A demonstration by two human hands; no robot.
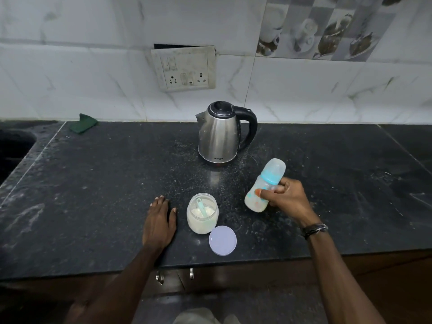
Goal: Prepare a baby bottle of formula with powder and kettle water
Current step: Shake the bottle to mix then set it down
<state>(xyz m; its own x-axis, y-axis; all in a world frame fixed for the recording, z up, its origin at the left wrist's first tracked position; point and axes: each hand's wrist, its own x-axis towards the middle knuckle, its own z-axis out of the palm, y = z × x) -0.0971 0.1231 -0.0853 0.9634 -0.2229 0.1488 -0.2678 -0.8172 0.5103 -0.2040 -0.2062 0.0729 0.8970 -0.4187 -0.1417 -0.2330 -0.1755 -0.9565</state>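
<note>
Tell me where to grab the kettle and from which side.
Take the kettle by its black loop handle, coming in from the right. The handle juts out on that side, opposite the spout, and the steel body offers no other grip. The right hand holds the bottle.

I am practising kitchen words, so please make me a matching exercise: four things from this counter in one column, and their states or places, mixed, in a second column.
Things:
1. baby bottle
2. powder jar
3. jar lid
4. kettle

States:
A. lying flat on the counter
B. open, with a scoop inside
C. held tilted in the right hand
D. standing below the wall sockets, lid closed

Pairs: 1-C, 2-B, 3-A, 4-D
</note>
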